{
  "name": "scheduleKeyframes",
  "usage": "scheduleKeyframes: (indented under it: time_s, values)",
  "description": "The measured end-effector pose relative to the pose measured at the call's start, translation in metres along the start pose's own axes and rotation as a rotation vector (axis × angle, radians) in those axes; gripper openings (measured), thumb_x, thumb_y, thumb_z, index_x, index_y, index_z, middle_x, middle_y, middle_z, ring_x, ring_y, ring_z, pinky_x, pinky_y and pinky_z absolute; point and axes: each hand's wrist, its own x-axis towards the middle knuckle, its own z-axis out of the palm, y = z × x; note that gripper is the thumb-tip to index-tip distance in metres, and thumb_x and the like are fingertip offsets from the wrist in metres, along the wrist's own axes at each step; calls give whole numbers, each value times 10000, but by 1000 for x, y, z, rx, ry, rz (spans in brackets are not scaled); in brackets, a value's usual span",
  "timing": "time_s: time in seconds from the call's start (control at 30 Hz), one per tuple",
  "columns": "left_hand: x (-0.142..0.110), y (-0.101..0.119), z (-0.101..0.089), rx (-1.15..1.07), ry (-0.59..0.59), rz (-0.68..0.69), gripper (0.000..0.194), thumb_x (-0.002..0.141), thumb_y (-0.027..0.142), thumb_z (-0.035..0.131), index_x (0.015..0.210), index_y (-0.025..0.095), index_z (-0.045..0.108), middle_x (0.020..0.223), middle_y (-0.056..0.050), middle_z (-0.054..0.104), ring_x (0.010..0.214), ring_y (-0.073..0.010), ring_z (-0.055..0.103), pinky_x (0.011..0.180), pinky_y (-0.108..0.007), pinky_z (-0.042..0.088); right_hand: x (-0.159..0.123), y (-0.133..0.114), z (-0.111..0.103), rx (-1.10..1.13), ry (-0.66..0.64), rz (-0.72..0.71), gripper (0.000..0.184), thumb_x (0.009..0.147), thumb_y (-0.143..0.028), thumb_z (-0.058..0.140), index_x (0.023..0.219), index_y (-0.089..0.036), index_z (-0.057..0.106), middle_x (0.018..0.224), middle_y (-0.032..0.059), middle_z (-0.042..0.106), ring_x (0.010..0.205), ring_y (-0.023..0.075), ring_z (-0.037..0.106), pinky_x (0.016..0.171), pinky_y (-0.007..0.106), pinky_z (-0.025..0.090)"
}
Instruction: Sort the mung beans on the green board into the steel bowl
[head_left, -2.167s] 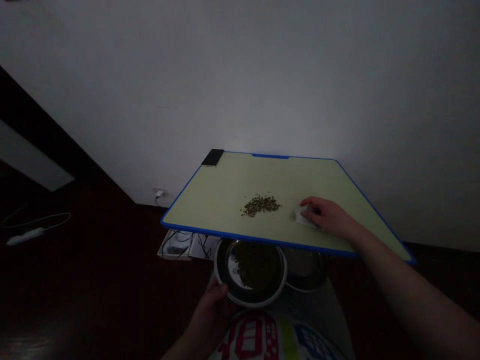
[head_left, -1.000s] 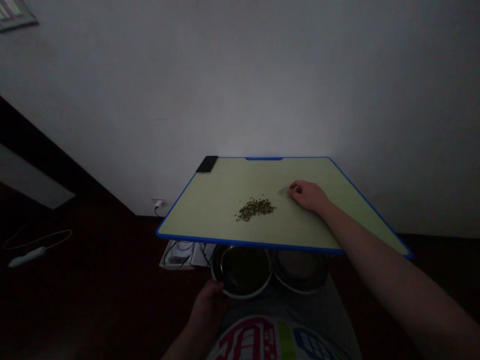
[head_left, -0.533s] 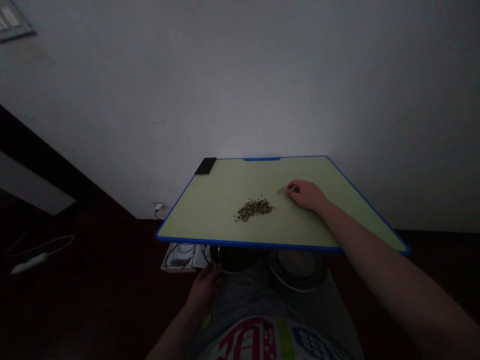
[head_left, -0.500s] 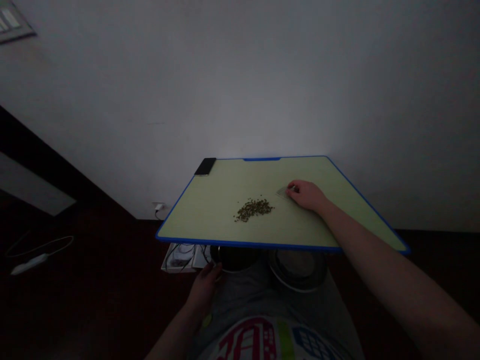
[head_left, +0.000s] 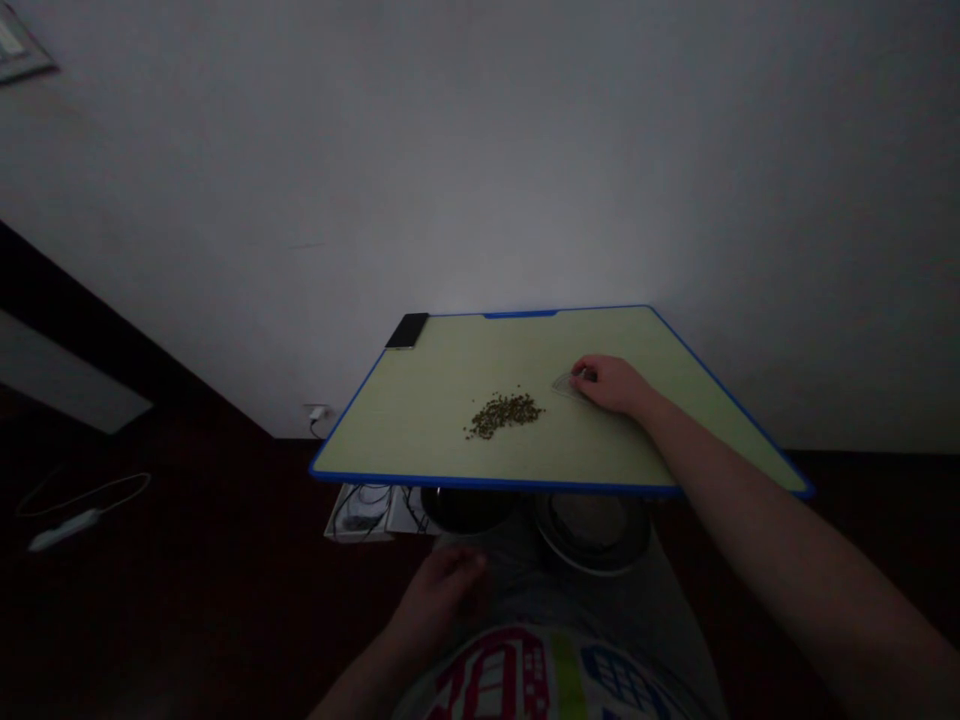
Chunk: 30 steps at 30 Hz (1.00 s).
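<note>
My right hand (head_left: pixel 606 382) rests on the pale green tabletop, its fingers pinched on a clear flat plastic piece (head_left: pixel 564 386) with curved lines, which looks like a protractor. Left of that piece lies a loose pile of small brown-green grains (head_left: pixel 504 414), with a few strays round it. Below the table's front edge, over my lap, my left hand (head_left: pixel 448 592) is loosely curled with nothing seen in it. It is apart from the dark metal bowl (head_left: pixel 471 520), whose far part the table hides. A second round bowl (head_left: pixel 596 568) sits to its right on my lap.
The table (head_left: pixel 420 430) has a blue rim and stands by the wall. A black phone (head_left: pixel 407 331) lies at its far left corner. Below are a white box (head_left: pixel 358 515) with cables, a plugged-in charger (head_left: pixel 318 413), and a white power strip (head_left: pixel 66 530) on the dark floor.
My left hand has let go of the bowl and moved right over my lap; the bowl has slid further under the table. My right hand moved the clear piece away from me, then stopped.
</note>
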Motion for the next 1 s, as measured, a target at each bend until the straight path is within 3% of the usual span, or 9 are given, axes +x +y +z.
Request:
scheduleKeyframes:
  time_s: [0.1, 0.23, 0.4, 0.5, 0.77, 0.93, 1.0]
  values:
    - [14, -6, 24, 22, -143, -124, 162, 736, 310, 763, 818, 173, 733, 773, -112, 783, 639, -235, 707, 644, -367, 526, 0, 1, 0, 3, -7, 4, 261, 863, -335, 584, 1026, -173, 708, 881, 84, 726, 798, 204, 639, 731, 306, 455]
    - [41, -18, 48, 27, -236, -212, 87, 807, 275, 688, 803, 198, 728, 789, -89, 779, 736, -234, 725, 823, -421, 523, 0, 2, -2, 24, -39, -1, 250, 859, -323, 591, 1020, -172, 710, 883, 80, 725, 779, 195, 634, 716, 300, 454]
    - [63, -33, 70, 45, -268, -242, 226, 896, 323, 608, 1034, 149, 653, 954, -47, 716, 810, -179, 676, 791, -403, 553, 0, 3, -2, 40, -47, -12, 247, 854, -329, 601, 1016, -177, 709, 875, 77, 721, 771, 187, 630, 709, 289, 444]
    - [67, -38, 78, 41, -275, -252, 316, 900, 344, 606, 1161, 166, 612, 1138, -82, 671, 933, -208, 661, 799, -423, 567, 0, 4, -1, 47, -44, -17, 245, 852, -324, 602, 1012, -172, 710, 876, 80, 719, 773, 189, 629, 714, 291, 445]
    - [61, -30, 85, -68, -248, -215, 265, 771, 134, 674, 1035, 147, 655, 1038, -119, 760, 850, -220, 716, 765, -382, 559, 2, 7, 1, 55, -42, -20, 250, 844, -321, 610, 1016, -169, 710, 849, 81, 712, 757, 191, 623, 699, 291, 442]
    - [39, -15, 74, -100, -274, -213, 233, 717, 120, 725, 946, 138, 684, 938, -114, 787, 809, -227, 733, 757, -367, 569, 3, 8, 1, 58, -36, -35, 237, 842, -321, 613, 998, -170, 708, 854, 81, 710, 762, 193, 620, 698, 294, 437]
    - [27, -8, 67, -118, -301, -210, 281, 716, 138, 736, 994, 131, 691, 918, -120, 793, 811, -239, 742, 764, -370, 574, 3, 8, 1, 55, -37, -43, 236, 841, -318, 614, 996, -166, 709, 864, 85, 711, 770, 195, 620, 699, 294, 434]
